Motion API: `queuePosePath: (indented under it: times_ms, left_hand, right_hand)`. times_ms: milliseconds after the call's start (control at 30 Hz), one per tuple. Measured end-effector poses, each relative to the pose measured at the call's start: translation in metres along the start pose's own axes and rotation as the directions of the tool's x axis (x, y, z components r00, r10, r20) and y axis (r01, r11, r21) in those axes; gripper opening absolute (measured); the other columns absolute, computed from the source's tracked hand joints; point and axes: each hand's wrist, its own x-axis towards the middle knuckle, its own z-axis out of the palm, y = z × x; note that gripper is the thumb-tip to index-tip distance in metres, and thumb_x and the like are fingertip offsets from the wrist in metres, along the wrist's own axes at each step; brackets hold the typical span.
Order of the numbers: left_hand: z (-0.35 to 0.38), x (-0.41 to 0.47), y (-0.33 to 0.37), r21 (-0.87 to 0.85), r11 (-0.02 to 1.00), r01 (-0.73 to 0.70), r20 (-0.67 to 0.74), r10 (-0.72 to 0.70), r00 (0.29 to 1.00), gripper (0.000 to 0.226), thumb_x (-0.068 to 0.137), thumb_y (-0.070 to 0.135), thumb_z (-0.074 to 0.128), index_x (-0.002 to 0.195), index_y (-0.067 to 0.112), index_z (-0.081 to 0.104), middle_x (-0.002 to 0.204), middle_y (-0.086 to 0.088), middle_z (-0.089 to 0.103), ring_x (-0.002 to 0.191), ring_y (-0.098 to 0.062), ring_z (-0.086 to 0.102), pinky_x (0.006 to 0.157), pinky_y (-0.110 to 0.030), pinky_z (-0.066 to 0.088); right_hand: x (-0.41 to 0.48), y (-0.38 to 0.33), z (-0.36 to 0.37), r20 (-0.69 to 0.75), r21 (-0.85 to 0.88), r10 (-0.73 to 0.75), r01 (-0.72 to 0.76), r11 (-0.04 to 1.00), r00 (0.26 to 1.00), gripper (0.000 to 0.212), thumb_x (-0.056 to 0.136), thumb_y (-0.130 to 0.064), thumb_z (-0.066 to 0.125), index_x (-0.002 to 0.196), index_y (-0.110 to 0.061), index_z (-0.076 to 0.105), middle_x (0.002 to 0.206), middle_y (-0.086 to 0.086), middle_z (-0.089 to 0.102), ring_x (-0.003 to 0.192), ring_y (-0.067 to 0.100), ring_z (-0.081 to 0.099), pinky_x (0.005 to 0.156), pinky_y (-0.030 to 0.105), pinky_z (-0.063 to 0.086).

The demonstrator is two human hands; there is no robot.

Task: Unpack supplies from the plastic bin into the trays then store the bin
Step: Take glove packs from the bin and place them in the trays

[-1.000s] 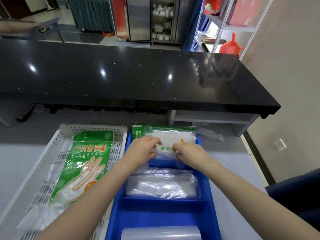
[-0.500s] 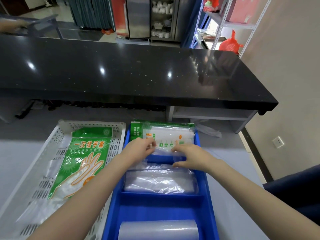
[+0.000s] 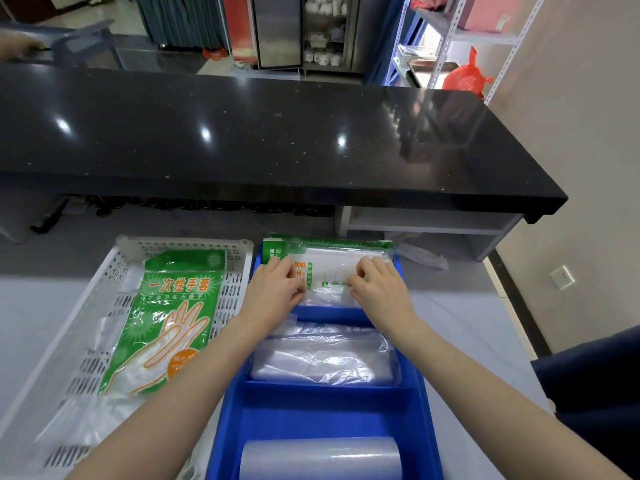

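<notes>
A blue divided tray (image 3: 325,415) lies in front of me. Its far compartment holds a folded green-and-white glove pack (image 3: 334,259). My left hand (image 3: 277,289) and my right hand (image 3: 379,291) both sit on this pack, fingers curled and pinching its near plastic edge. Behind my wrists, a stack of clear plastic bags (image 3: 325,358) fills the second compartment. A roll of clear film (image 3: 322,457) lies in the nearest one. To the left stands a white perforated basket (image 3: 86,306) holding a flat green glove pack (image 3: 173,323).
A long black counter (image 3: 242,140) overhangs the far side of the grey work surface, with a grey shelf (image 3: 426,223) beneath it. Crumpled clear plastic (image 3: 422,256) lies behind the blue tray. A dark blue object (image 3: 595,375) is at the right edge.
Both hands slid toward me along the pack, then moved back up onto it. They now sit farther apart on its near edge.
</notes>
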Motion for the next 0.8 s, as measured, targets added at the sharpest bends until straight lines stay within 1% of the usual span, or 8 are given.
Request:
queuePosePath:
  times_ms: [100, 200, 300, 400, 500, 633, 733, 800]
  left_hand:
    - [-0.001, -0.001, -0.001, -0.015, 1.000, -0.016, 0.055, 0.017, 0.998, 0.019, 0.090, 0.034, 0.058, 0.099, 0.022, 0.070, 0.096, 0.005, 0.063, 0.086, -0.011, 0.047, 0.078, -0.026, 0.039]
    - [-0.003, -0.006, 0.000, -0.118, 0.992, 0.032, 0.135, -0.016, 0.991, 0.023, 0.095, 0.033, 0.050, 0.103, 0.022, 0.068, 0.098, 0.007, 0.065, 0.085, -0.012, 0.057, 0.076, -0.028, 0.051]
    - [-0.003, -0.007, 0.004, -0.124, 0.991, 0.042, 0.285, -0.005, 0.958, 0.025, 0.097, 0.038, 0.043, 0.092, 0.024, 0.063, 0.089, 0.010, 0.059, 0.080, -0.013, 0.058, 0.071, -0.030, 0.051]
    - [-0.006, -0.005, 0.009, -0.108, 0.993, 0.051, 0.370, -0.007, 0.929, 0.030, 0.097, 0.042, 0.038, 0.084, 0.024, 0.058, 0.088, 0.008, 0.060, 0.078, -0.013, 0.057, 0.071, -0.035, 0.053]
    - [-0.012, -0.007, 0.008, -0.088, 0.995, 0.052, 0.297, -0.023, 0.955, 0.025, 0.096, 0.040, 0.043, 0.099, 0.024, 0.063, 0.098, 0.006, 0.064, 0.084, -0.011, 0.058, 0.074, -0.031, 0.052]
    - [-0.034, -0.022, -0.009, -0.139, 0.987, 0.076, 0.065, -0.068, 0.996, 0.023, 0.094, 0.031, 0.051, 0.109, 0.021, 0.065, 0.103, 0.006, 0.066, 0.090, -0.012, 0.060, 0.077, -0.029, 0.052]
    - [-0.053, -0.039, -0.033, -0.160, 0.961, 0.225, -0.104, -0.244, 0.964, 0.017, 0.093, 0.027, 0.053, 0.104, 0.021, 0.066, 0.096, 0.007, 0.066, 0.086, -0.011, 0.059, 0.070, -0.029, 0.050]
    - [-0.062, -0.056, -0.055, -0.155, 0.910, 0.385, -0.127, -0.405, 0.906, 0.015, 0.092, 0.027, 0.056, 0.104, 0.022, 0.064, 0.094, 0.008, 0.066, 0.083, -0.009, 0.057, 0.064, -0.023, 0.047]
  right_hand:
    - [-0.004, -0.002, 0.003, 0.042, 0.047, -0.024, 0.022, 0.999, 0.999, 0.027, 0.051, 0.011, 0.075, 0.072, -0.005, 0.067, 0.074, 0.008, 0.059, 0.069, 0.026, 0.054, 0.053, 0.033, 0.043]
    - [-0.011, -0.004, 0.006, 0.206, 0.215, 0.020, -0.065, 0.974, 0.978, 0.020, 0.084, -0.004, 0.064, 0.102, -0.011, 0.067, 0.099, 0.003, 0.064, 0.087, 0.025, 0.059, 0.061, 0.037, 0.053]
    - [-0.010, 0.002, 0.000, 0.475, 0.336, 0.033, -0.216, 0.917, 0.880, 0.026, 0.099, -0.029, 0.040, 0.107, -0.019, 0.063, 0.109, 0.000, 0.063, 0.096, 0.021, 0.057, 0.079, 0.040, 0.053]
    - [-0.005, 0.002, -0.006, 0.626, 0.382, 0.007, -0.314, 0.869, 0.780, 0.031, 0.099, -0.035, 0.037, 0.106, -0.020, 0.063, 0.111, 0.002, 0.066, 0.095, 0.019, 0.058, 0.084, 0.036, 0.051]
    - [-0.007, 0.000, -0.008, 0.509, 0.360, 0.042, -0.257, 0.897, 0.860, 0.028, 0.096, -0.035, 0.043, 0.115, -0.024, 0.060, 0.111, -0.003, 0.063, 0.099, 0.017, 0.056, 0.081, 0.033, 0.050]
    - [-0.005, -0.004, -0.012, 0.251, 0.319, 0.012, -0.094, 0.943, 0.968, 0.026, 0.093, -0.033, 0.053, 0.113, -0.020, 0.064, 0.111, -0.003, 0.063, 0.103, 0.018, 0.053, 0.085, 0.034, 0.048]
    - [0.013, -0.018, -0.021, 0.109, 0.309, -0.043, 0.007, 0.951, 0.993, 0.024, 0.091, -0.028, 0.057, 0.109, -0.016, 0.067, 0.109, 0.001, 0.064, 0.101, 0.023, 0.055, 0.088, 0.036, 0.045]
    - [0.030, -0.038, -0.028, 0.009, 0.338, -0.097, 0.089, 0.937, 0.995, 0.019, 0.089, -0.024, 0.061, 0.103, -0.013, 0.069, 0.104, 0.003, 0.066, 0.097, 0.026, 0.059, 0.085, 0.039, 0.047]
